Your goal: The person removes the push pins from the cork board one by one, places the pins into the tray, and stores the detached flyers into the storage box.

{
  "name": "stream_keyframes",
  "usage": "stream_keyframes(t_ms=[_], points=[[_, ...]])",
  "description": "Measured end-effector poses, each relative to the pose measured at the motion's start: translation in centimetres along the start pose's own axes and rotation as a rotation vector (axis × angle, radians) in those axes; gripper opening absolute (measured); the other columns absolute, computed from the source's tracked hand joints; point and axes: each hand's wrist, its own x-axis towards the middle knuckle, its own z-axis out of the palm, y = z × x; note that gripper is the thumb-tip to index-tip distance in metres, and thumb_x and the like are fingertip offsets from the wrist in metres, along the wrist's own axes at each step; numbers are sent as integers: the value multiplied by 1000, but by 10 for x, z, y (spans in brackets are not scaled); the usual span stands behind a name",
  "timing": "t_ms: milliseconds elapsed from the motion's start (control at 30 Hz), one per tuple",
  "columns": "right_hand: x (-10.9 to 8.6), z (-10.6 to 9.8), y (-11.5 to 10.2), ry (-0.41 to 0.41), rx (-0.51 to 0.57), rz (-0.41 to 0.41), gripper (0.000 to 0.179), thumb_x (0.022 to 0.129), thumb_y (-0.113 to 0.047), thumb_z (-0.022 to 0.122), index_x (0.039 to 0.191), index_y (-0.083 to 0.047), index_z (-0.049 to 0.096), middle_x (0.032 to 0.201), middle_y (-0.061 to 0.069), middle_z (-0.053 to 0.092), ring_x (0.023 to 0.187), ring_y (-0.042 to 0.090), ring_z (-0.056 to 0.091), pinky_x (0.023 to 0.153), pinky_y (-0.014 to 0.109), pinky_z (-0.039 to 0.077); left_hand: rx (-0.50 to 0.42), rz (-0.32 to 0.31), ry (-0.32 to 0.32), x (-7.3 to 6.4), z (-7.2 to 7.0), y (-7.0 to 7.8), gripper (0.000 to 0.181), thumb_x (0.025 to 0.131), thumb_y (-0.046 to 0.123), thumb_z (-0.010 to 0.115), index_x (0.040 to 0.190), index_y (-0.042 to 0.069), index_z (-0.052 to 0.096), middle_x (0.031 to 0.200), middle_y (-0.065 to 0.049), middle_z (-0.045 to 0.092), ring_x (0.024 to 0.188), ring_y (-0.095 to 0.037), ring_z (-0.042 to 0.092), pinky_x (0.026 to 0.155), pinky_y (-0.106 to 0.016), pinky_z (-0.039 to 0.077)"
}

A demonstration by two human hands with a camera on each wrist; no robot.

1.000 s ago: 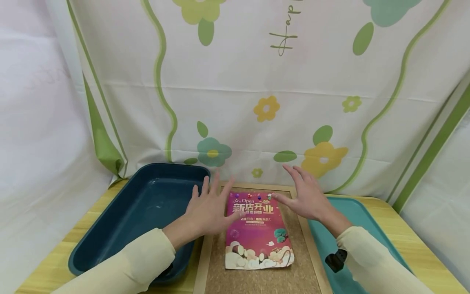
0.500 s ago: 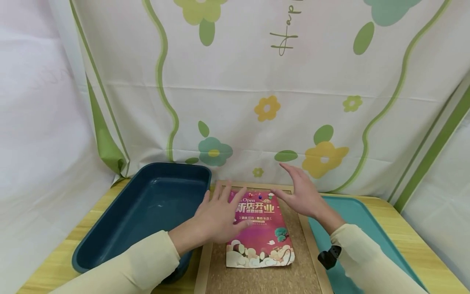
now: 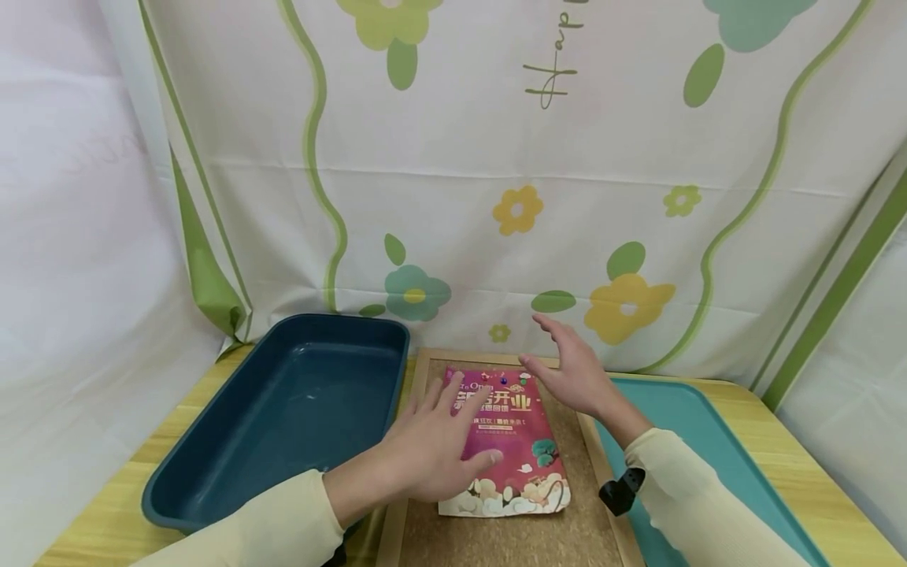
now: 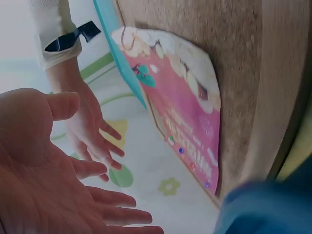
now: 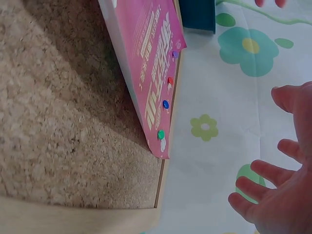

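Left hand (image 3: 432, 457) nearest, fingers straight and spread apart, holding nothing, over the left half of a pink glossy paper flyer (image 3: 506, 445); contact with the flyer cannot be told. Flyer lies on a rectangular cork board with pale wood frame (image 3: 567, 520), four coloured pushpins (image 5: 165, 104) along its far edge. Right hand (image 3: 570, 374) past the flyer's far right corner, raised, fingers straight and loosely apart, gripping nothing. Deep dark blue plastic tub (image 3: 283, 409) left of the board, flat teal plastic tray (image 3: 716, 449) right of it, all on a yellow wooden table (image 3: 815, 472). Floral white cloth backdrop (image 3: 496, 181) behind
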Motion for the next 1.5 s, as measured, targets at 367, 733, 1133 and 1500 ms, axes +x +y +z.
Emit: stream_keyframes(t_ms=[367,733,1133,1500], points=[[2,6,-4,-28,46,-12,70,106,-33,66,165,-12,36,163,24,46,145,50,49,109,68,50,-87,-8,-41,-4,22,-11,89,95,64,66,168,27,32,178,-16,19,163,-49,17,126,-73,26],[15,16,-11,-89,190,39,67,107,-36,64,165,-16,37,162,21,48,144,48,52,111,67,50,-18,-1,-99,-1,41,-17,86,94,64,66,167,32,34,178,-10,23,165,-44,17,128,-70,24],[30,35,-25,-127,350,109,53,105,-27,68,155,-16,53,147,15,63,130,36,64,97,49,62,48,2,-206,3,53,-23,69,100,60,62,163,42,39,178,-6,26,165,-38,23,125,-68,33],[42,53,-34,-124,395,162,37,105,-20,68,141,-10,66,130,13,71,115,28,68,98,49,61,116,45,-239,2,58,-28,62,101,51,64,159,46,44,177,-3,29,165,-37,24,125,-61,37]])
